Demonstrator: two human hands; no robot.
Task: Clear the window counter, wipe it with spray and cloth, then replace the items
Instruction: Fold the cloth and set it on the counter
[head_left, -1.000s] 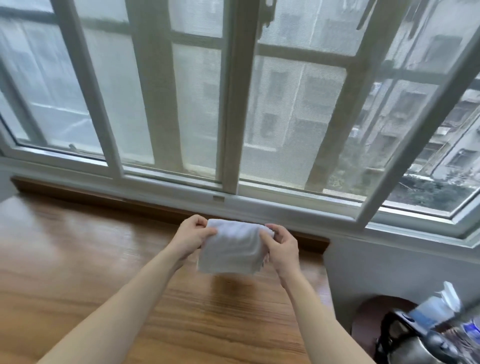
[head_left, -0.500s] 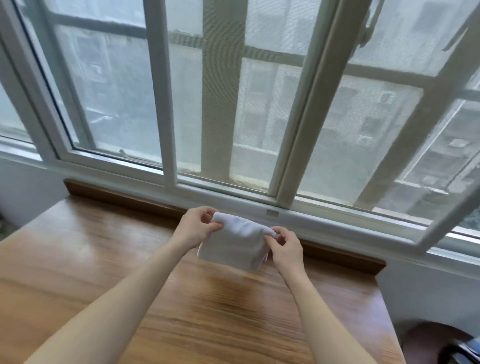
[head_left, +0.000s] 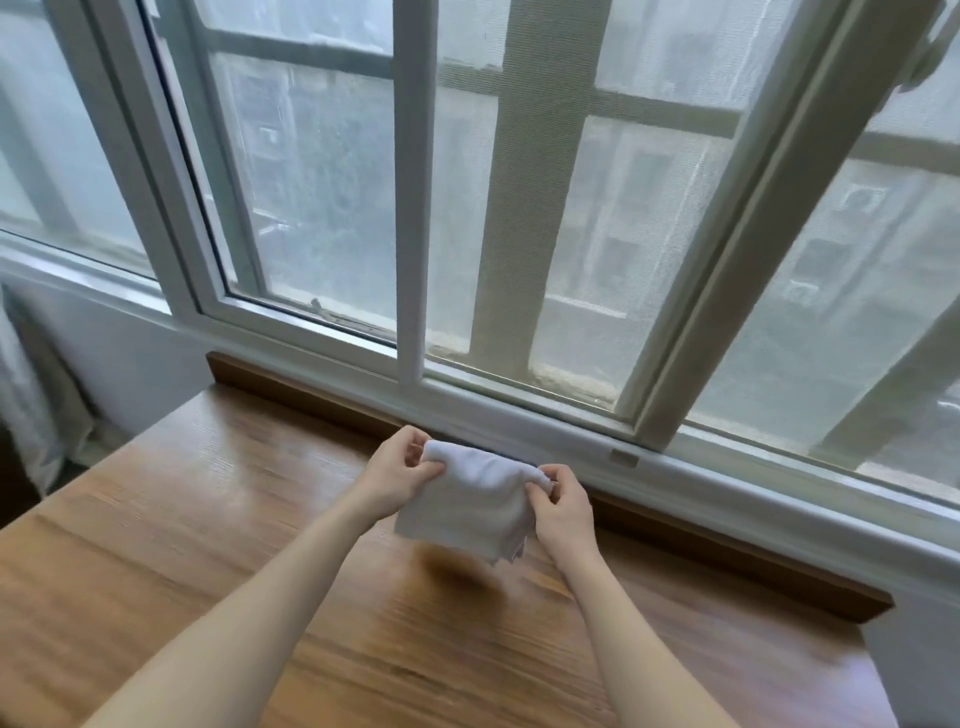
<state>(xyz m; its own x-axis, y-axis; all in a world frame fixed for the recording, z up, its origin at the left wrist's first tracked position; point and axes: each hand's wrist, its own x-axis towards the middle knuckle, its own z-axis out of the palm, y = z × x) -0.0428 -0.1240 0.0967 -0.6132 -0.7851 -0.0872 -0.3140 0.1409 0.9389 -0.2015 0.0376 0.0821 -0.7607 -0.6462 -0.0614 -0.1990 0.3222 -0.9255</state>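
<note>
A folded white cloth (head_left: 470, 501) hangs in the air just above the wooden window counter (head_left: 208, 519), close to the window. My left hand (head_left: 397, 470) pinches its upper left corner. My right hand (head_left: 563, 512) pinches its upper right corner. The cloth droops between them and throws a dark shadow on the wood below. No spray bottle shows in this view.
The white window frame (head_left: 415, 260) with its mesh screen runs along the counter's far edge, above a dark wooden back strip (head_left: 291, 384). A white wall and pale curtain (head_left: 26, 395) lie at the left. The counter ends at the right by a white wall (head_left: 919, 665).
The view has swung left, so the kettle and items at the lower right have left the frame. Both hands still hold the cloth, now gathered a little narrower.
</note>
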